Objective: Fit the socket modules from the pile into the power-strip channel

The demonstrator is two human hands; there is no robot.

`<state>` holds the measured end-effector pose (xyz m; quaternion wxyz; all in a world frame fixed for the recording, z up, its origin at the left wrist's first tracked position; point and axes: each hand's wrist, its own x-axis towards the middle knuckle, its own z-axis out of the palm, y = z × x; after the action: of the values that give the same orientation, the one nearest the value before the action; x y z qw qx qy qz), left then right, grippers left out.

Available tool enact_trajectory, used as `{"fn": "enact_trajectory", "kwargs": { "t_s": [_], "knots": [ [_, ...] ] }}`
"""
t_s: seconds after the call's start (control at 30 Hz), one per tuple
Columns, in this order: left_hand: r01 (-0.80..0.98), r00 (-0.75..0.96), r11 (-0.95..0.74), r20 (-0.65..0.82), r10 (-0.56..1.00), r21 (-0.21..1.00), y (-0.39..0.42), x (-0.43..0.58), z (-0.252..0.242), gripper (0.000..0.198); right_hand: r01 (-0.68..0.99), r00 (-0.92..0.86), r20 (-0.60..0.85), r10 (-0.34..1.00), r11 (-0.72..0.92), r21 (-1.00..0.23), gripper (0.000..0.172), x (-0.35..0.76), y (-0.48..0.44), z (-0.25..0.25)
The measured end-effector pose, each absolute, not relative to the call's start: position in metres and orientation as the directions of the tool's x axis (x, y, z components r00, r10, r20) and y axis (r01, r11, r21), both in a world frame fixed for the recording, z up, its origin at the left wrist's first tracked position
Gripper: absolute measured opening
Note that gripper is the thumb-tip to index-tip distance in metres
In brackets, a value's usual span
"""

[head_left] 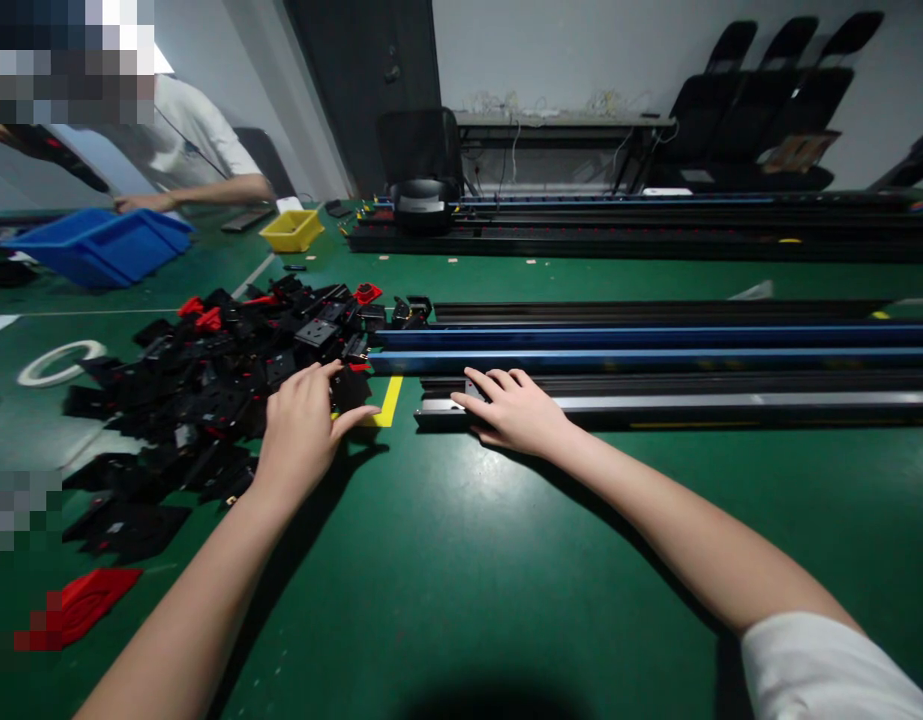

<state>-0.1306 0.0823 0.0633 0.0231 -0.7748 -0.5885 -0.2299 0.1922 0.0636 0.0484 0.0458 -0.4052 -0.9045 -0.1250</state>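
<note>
My left hand [300,420] is at the right edge of a heap of black plastic parts [213,390]. Its fingers and thumb are curved around one dark, flat black plastic part [351,390], whose left side the hand hides. Over the end of the nearest long rail [656,402], black with a silvery strip, my right hand [517,412] rests with its fingers spread. A small grey piece [473,386] shows between those fingertips. Yellow tape [390,400] marks a corner on the green table between the two hands.
Blue rails [656,358] lie behind the nearest one, with more rails [618,240] at the back. A white tape ring [60,362] and a red part [93,605] are at left. Beyond stand a blue bin [101,245], a yellow bin [292,230] and another person [198,140].
</note>
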Motion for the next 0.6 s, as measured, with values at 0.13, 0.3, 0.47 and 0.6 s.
{"fn": "enact_trajectory", "kwargs": {
  "t_s": [0.13,0.3,0.47,0.6],
  "knots": [
    [0.804,0.067,-0.265,0.361,0.930,0.532,0.085,-0.125,0.063,0.068,0.745,-0.667,0.182,0.722,0.642,0.184,0.054,0.192,0.064,0.049],
    [0.402,-0.011,-0.270,0.300,0.954,0.875,0.090,-0.103,0.054,0.061,0.741,-0.671,0.185,0.718,0.646,0.185,0.055,0.192,0.064,0.049],
    [0.036,-0.147,-0.124,0.128,0.981,0.992,0.105,-0.062,0.030,0.065,0.747,-0.665,0.201,0.719,0.639,0.186,0.055,0.192,0.064,0.048],
    [-0.058,-0.266,-0.155,0.134,0.955,0.986,0.115,-0.039,0.008,0.067,0.746,-0.666,0.196,0.720,0.639,0.188,0.054,0.192,0.063,0.049]
  ]
}}
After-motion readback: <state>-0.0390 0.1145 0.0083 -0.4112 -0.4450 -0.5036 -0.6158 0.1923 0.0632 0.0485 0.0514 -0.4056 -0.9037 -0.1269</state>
